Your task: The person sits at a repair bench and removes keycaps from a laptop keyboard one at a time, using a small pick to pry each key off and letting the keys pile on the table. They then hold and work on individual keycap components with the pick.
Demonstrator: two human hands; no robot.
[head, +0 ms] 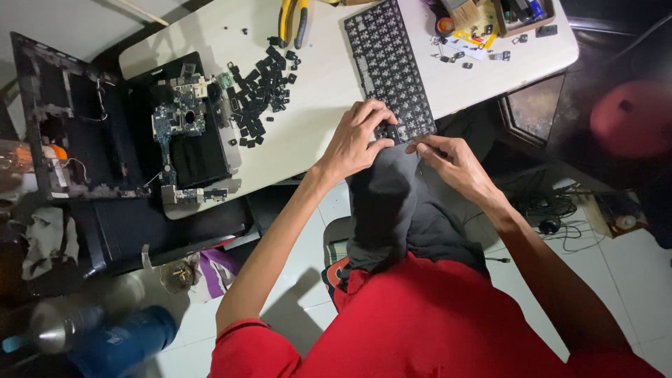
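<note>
Both hands' fingers pinching the near end of a black keyboard frame (389,66), keycaps mostly stripped.

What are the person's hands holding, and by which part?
Both the left hand and right hand grip the stripped keyboard at its near end.
</note>
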